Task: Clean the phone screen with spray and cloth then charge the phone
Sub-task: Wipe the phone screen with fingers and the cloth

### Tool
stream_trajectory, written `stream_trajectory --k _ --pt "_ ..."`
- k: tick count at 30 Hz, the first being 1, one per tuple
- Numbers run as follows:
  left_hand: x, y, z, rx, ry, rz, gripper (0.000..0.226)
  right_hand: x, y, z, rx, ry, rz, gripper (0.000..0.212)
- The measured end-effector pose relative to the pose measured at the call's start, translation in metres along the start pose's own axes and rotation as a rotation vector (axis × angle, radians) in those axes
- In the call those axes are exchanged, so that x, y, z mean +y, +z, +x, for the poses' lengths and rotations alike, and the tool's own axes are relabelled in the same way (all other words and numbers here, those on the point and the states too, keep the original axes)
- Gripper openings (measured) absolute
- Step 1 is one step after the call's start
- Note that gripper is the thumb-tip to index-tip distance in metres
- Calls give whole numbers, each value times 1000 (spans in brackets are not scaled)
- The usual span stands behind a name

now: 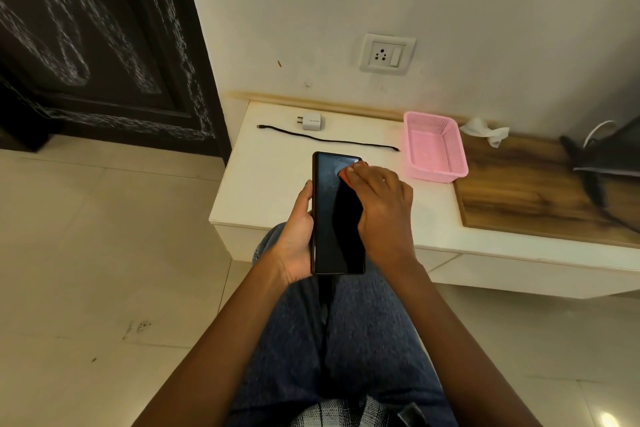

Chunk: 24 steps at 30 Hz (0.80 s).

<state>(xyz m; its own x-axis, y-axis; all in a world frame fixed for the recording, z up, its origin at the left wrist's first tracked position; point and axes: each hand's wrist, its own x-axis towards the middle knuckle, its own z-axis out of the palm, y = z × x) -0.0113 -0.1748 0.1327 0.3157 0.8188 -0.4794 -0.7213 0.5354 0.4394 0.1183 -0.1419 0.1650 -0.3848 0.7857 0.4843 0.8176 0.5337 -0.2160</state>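
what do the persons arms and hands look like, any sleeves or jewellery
Both forearms are bare to the frame edge, no sleeves in view. The left hand and right hand wear no gloves, and no rings, watch or bracelet show. Below are blue jeans.

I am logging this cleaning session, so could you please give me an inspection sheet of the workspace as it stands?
Surface: white shelf against the wall, wooden board on its right part.
Job's things: phone held above the lap, screen dark; orange cloth on its upper screen; white charger adapter on the shelf, unplugged. Spray: nothing seen.
Clutter: pink basket; crumpled tissue; dark item at right edge, unclear.
Grippers: left hand grips the phone's edge; right hand presses the cloth down.
Cables: black cable loose on the shelf, unconnected.
Surroundings: wall socket, dark door, tiled floor.
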Motion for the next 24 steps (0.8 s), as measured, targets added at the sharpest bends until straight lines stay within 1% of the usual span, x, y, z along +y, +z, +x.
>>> stream_trajectory --k 3,6,8,11,14,17,20,24 --pt "-1 -2 -2 -37 -15 -33 67 6 -3 -5 -39 -6 -11 65" --pt "-5 -1 -3 -45 -31 -41 67 8 -3 2 -52 59 -8 64" --pt "-5 1 -2 -30 -17 -21 66 5 -1 5 -38 70 4 62" --pt "-2 1 0 7 6 24 62 2 2 1 -30 28 30 60" --pt "-1 0 -1 13 3 21 64 7 4 -7 -51 -29 54 62" --pt "-3 0 -2 -26 -27 -9 68 11 3 -4 -47 5 70 61" --pt "-6 3 1 -11 -21 16 66 7 4 2 -15 38 77 54" --pt "-5 1 3 40 0 48 62 4 7 -3 -26 -38 97 57"
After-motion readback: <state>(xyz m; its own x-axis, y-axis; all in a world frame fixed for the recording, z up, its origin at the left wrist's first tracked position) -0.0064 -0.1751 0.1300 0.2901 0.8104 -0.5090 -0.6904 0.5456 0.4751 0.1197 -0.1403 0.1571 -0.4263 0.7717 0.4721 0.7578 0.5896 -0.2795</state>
